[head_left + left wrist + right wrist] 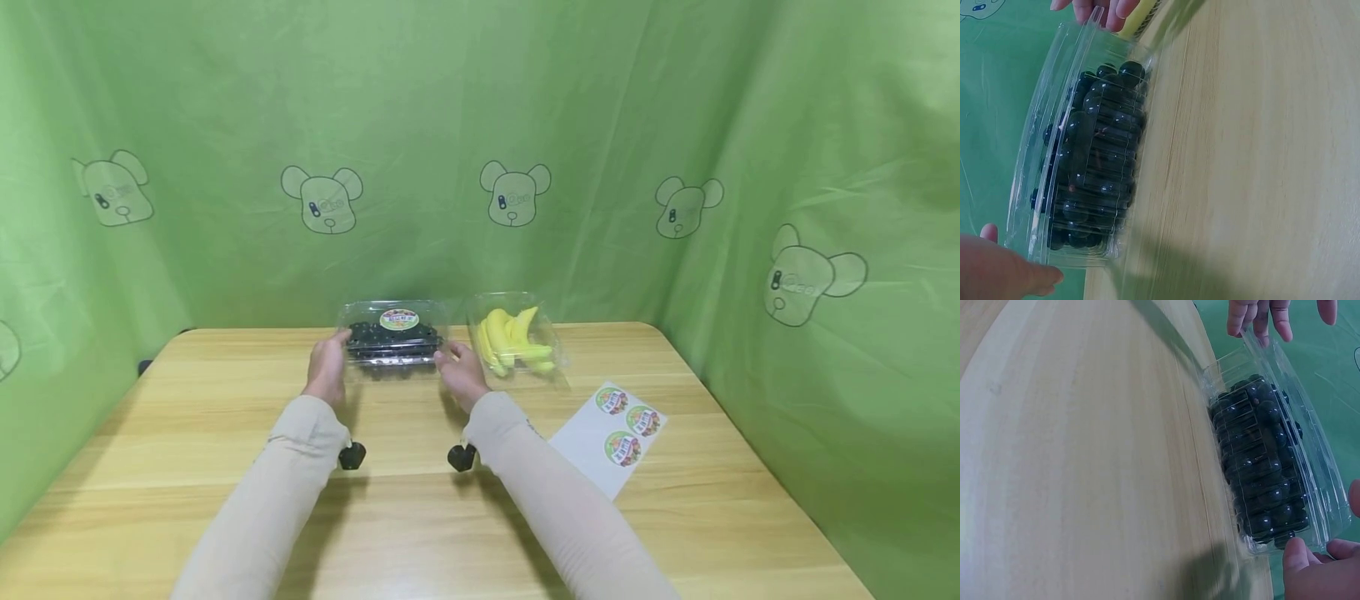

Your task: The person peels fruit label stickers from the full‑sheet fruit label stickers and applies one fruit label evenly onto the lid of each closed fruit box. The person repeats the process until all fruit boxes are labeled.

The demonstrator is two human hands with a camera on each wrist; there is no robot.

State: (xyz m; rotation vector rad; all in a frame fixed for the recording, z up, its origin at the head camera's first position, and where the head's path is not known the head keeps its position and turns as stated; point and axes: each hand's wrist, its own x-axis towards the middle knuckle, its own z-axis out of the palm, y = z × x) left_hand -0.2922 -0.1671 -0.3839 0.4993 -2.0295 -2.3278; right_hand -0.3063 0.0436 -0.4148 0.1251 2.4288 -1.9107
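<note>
A clear plastic clamshell box (396,360) of dark grapes (1100,150) is near the far edge of the table, its lid down. On the lid is a round fruit sticker (399,320). My left hand (327,367) holds the box's left end, and my right hand (462,374) holds its right end. In the right wrist view, the thumb and fingers of the right hand (1322,572) pinch the near lower corner. The left hand's grip is partly hidden by the box in its own view. Whether the box touches the table, I cannot tell.
Right of the grapes stands another clear box (555,360) with yellow bananas (510,333). A white sheet (588,450) bearing several round stickers lies at the right of the wooden table (405,533). Green curtain (420,100) with bear heads encloses the table's back and sides.
</note>
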